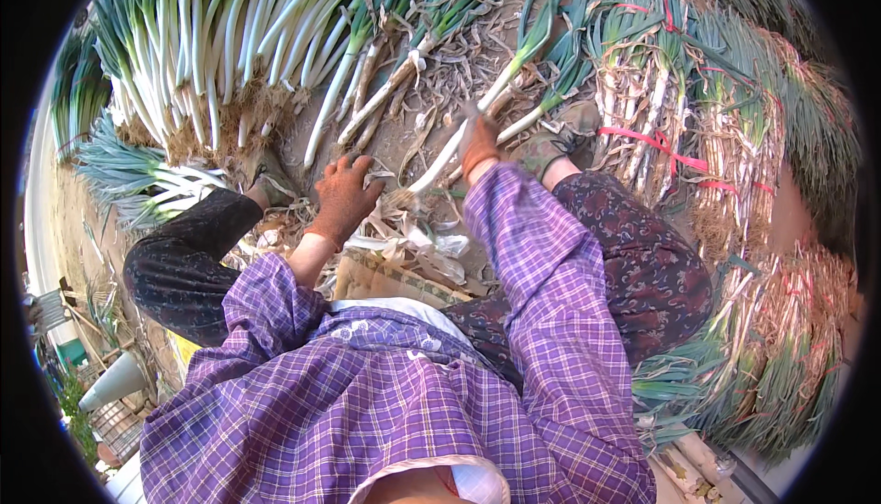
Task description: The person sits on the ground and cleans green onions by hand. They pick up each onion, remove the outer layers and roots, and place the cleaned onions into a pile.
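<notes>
My left hand (344, 194), in an orange glove, is open with fingers spread and bent, above peelings on the ground between my feet, just left of a single leek. My right hand (479, 144), in a similar glove and slightly blurred, is closed around that long white-and-green leek (439, 163), whose root end points down-left toward my left hand. Peeled white skins (445, 247) and dry leaves lie below and around it. A few loose leeks (328, 119) lie beyond my left hand, and another (530, 114) lies right of my right hand.
A large pile of trimmed leeks (197, 55) fills the upper left, with a smaller pile (174, 183) below. Bundles tied with pink bands (647, 91) line the right side. A cardboard mat (372, 275) lies under me; a grey cone-shaped object (112, 382) is at the lower left.
</notes>
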Tool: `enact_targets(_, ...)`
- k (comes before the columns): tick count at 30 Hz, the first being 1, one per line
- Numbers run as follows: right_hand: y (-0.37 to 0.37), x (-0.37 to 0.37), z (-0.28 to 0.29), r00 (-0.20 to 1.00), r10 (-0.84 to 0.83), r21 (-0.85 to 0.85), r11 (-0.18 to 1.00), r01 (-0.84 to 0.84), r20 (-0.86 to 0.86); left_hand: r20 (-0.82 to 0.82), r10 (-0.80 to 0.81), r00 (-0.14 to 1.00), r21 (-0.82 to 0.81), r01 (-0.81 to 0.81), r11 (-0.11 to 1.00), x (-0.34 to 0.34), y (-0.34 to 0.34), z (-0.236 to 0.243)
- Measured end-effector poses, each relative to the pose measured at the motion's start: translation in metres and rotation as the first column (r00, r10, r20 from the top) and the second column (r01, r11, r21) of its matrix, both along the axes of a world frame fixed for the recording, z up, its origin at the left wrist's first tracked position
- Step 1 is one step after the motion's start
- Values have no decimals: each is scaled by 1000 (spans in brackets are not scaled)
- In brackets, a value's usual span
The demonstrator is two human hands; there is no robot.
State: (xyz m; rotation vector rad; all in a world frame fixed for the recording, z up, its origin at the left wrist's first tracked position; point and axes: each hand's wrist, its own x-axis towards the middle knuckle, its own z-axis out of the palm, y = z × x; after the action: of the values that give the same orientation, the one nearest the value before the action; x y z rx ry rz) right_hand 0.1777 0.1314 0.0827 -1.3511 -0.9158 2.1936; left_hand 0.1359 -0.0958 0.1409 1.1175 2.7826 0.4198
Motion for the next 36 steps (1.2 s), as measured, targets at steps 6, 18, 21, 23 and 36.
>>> enact_targets(6,-59,11,13,959,252,-19,966,-256,-132,925,-114,363,162,-104,981,11,5,-17)
enact_targets(18,16,-108,160,917,87,313,949,43,-390,110,-169,979,499,93,862,-19,-5,43)
enact_targets(21,12,-164,229,827,516,804,577,-143,-222,-36,-34,999,487,47,872,-99,18,90)
enact_targets(23,-11,-181,244,878,475,983,134,-127,49,-171,55,984,562,52,825,-170,35,115)
enact_targets(36,-112,95,83,719,504,434,576,-692,478,-127,436,891,-173,-453,875,-430,-35,65)
